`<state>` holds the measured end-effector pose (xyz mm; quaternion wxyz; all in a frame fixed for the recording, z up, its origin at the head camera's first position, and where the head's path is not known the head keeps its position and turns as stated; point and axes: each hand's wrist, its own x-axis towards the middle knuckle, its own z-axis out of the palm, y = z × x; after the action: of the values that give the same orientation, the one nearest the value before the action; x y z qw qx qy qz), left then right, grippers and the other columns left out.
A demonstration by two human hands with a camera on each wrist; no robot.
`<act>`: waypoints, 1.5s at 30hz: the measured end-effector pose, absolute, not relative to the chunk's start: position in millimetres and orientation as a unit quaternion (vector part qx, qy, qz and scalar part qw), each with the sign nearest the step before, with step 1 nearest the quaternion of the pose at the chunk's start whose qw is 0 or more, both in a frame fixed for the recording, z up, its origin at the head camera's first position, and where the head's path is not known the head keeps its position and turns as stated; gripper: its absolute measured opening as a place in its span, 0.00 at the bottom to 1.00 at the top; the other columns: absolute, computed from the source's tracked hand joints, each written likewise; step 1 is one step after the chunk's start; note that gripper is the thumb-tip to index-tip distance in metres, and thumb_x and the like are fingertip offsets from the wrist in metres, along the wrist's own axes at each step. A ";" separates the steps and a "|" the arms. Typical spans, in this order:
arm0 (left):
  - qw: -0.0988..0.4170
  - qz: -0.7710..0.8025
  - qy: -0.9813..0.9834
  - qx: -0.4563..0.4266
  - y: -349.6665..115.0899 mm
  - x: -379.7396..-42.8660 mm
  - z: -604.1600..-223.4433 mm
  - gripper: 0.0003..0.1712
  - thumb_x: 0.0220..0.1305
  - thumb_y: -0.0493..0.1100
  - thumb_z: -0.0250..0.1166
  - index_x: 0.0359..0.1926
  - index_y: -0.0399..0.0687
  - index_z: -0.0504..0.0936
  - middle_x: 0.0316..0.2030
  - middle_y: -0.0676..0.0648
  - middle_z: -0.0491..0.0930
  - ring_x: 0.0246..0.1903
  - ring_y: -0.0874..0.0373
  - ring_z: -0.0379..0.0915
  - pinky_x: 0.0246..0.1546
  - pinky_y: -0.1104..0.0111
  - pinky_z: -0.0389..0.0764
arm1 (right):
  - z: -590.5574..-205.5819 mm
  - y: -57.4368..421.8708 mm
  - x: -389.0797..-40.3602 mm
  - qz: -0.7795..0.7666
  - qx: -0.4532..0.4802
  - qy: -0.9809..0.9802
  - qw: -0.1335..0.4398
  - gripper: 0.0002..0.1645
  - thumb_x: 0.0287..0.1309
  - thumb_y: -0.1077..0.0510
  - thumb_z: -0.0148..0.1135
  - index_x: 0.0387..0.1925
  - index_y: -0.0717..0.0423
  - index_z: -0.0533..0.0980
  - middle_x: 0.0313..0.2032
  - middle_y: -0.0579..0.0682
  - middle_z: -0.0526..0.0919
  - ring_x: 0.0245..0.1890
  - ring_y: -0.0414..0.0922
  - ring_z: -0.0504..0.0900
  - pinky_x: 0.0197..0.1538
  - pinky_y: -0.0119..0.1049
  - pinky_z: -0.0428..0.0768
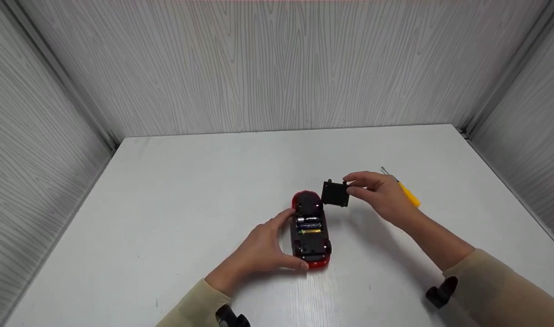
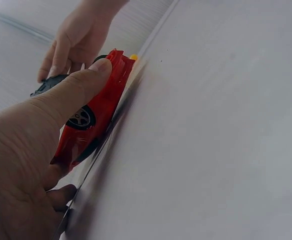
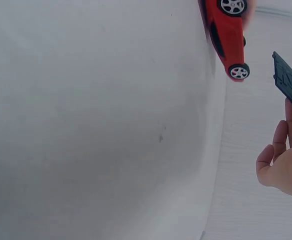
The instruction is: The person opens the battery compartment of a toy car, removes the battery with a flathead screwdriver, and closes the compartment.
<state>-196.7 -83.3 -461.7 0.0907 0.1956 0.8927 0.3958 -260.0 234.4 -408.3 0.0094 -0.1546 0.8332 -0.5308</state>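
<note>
A red toy car [image 1: 313, 245] lies upside down on the white table, its black underside facing up. Several batteries [image 1: 309, 225] sit side by side in the open compartment in its middle. My left hand [image 1: 263, 247] grips the car from the left, with the thumb at the near end and fingers along the far left side. In the left wrist view the thumb presses the red body [image 2: 97, 112] near a wheel. My right hand [image 1: 386, 197] pinches a black battery cover [image 1: 335, 194] by its right edge, raised beside the car's far end; the right wrist view shows the cover [image 3: 286, 76] apart from the car.
A screwdriver with a yellow handle [image 1: 409, 194] lies on the table [image 1: 190, 195] just beyond the right hand. Grey wood-grained panels [image 1: 267, 68] stand at the back and on both sides.
</note>
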 end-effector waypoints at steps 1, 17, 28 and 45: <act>0.092 0.396 0.893 0.194 -83.4 -196.3 -461.8 0.76 0.34 0.70 0.87 0.83 0.59 0.60 0.76 0.49 0.69 0.74 0.52 0.64 0.74 0.53 0.66 | -409.8 237.5 -261.8 -0.530 -0.150 0.835 0.009 0.17 0.69 0.60 0.71 0.57 0.56 0.86 0.47 0.54 0.90 0.47 0.56 0.87 0.49 0.31 0.82; 0.093 0.402 0.891 0.190 -83.8 -194.5 -462.9 0.74 0.35 0.70 0.87 0.83 0.62 0.60 0.75 0.50 0.70 0.74 0.53 0.64 0.74 0.55 0.66 | -437.1 268.2 -281.9 -0.520 -0.116 0.845 0.051 0.22 0.69 0.62 0.70 0.62 0.63 0.82 0.45 0.56 0.89 0.45 0.42 0.85 0.48 0.30 0.81; 0.094 0.403 0.890 0.190 -82.5 -195.2 -463.3 0.74 0.35 0.70 0.87 0.83 0.62 0.60 0.76 0.49 0.69 0.74 0.54 0.64 0.74 0.54 0.65 | -443.3 270.8 -287.5 -0.511 -0.102 0.851 0.070 0.22 0.69 0.59 0.70 0.62 0.59 0.83 0.49 0.52 0.89 0.47 0.39 0.84 0.49 0.28 0.76; 0.087 0.399 0.892 0.195 -83.5 -195.9 -464.8 0.74 0.35 0.69 0.87 0.83 0.62 0.60 0.75 0.50 0.70 0.73 0.53 0.65 0.74 0.54 0.66 | -446.8 270.9 -287.1 -0.470 -0.099 0.873 0.085 0.21 0.73 0.57 0.67 0.64 0.55 0.83 0.58 0.55 0.87 0.53 0.48 0.79 0.46 0.29 0.73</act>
<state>-195.9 -83.5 -464.8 0.0867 0.1954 0.8918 0.3988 -287.1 270.9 -446.8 0.0848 -0.0989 0.8731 -0.4699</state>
